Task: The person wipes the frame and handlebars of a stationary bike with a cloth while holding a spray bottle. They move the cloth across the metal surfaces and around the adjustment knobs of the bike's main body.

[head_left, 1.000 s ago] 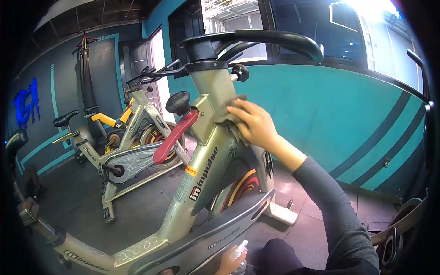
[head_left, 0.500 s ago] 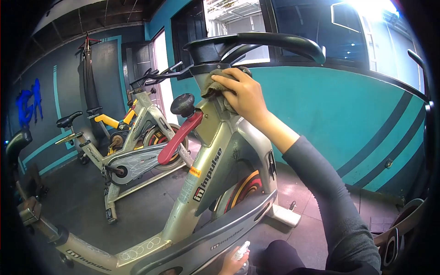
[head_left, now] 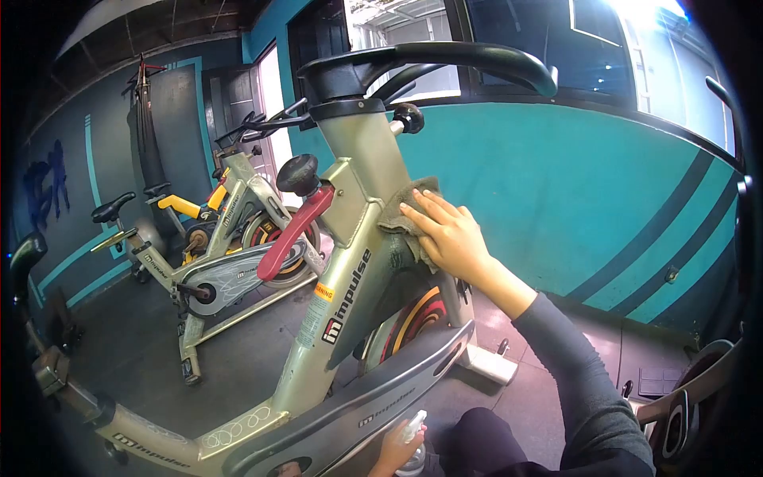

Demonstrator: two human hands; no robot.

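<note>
My right hand [head_left: 455, 234] presses a grey-green cloth [head_left: 404, 208] against the frame of a silver exercise bike [head_left: 362, 219], at the joint below the handlebar post. Its fingers lie over the cloth. Low in the view, my left hand [head_left: 393, 451] is wrapped round a clear spray bottle with a white top [head_left: 413, 428]. Above the cloth are the bike's black handlebar [head_left: 445, 54] and a black knob [head_left: 409, 118]. A red lever [head_left: 296, 232] and another black knob [head_left: 298, 175] stand left of the cloth.
A second silver bike [head_left: 230, 278] stands behind on the left, with a yellow one [head_left: 184, 207] beyond it. A teal wall [head_left: 540, 191] with windows runs behind the near bike. Part of another machine [head_left: 683, 413] shows at the lower right.
My right hand has moved down and slightly right with the cloth, from just under the handlebar to the frame joint. My left hand still holds the bottle; the view has shifted slightly.
</note>
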